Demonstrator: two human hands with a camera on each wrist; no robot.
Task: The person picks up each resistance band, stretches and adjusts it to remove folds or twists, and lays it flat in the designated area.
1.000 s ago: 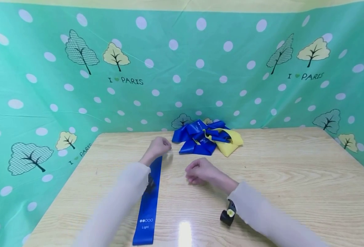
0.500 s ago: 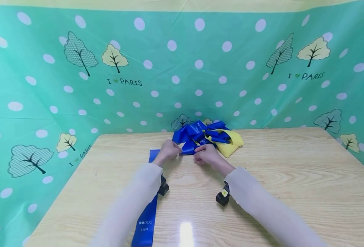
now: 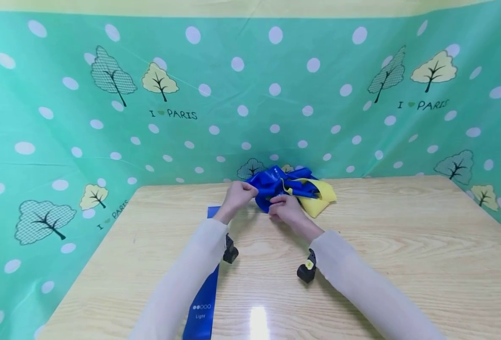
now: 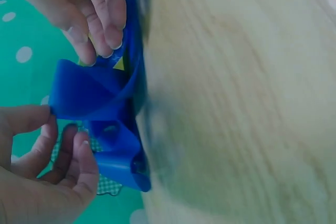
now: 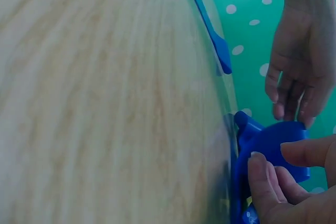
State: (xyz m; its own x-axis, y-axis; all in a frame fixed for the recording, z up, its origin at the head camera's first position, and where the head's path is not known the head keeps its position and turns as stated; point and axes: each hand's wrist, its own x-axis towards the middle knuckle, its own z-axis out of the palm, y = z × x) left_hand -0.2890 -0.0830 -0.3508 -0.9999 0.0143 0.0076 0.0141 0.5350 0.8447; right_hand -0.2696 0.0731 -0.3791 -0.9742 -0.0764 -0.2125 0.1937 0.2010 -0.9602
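Observation:
My left hand (image 3: 238,196) pinches the edge of a blue resistance band (image 4: 89,90) between thumb and forefinger, lifting a loop of it out of the heap. The heap of blue and yellow bands (image 3: 307,184) lies at the far edge of the table. Close by, my right hand (image 3: 288,210) is at the heap's front, its thumb and fingers loosely bent and apart. In the right wrist view, blue band shows behind the gap between the right thumb and fingers (image 5: 258,167).
A flat blue band marked "Light" (image 3: 201,307) lies lengthwise on the left of the wooden table (image 3: 382,245), partly hidden by the left sleeve. A green dotted cloth (image 3: 216,94) hangs close behind the table and along its sides. Each wrist carries a small black camera.
Both hands have moved to the heap, the left going right past the flat band. The left hand has taken hold of a blue band and raised its edge.

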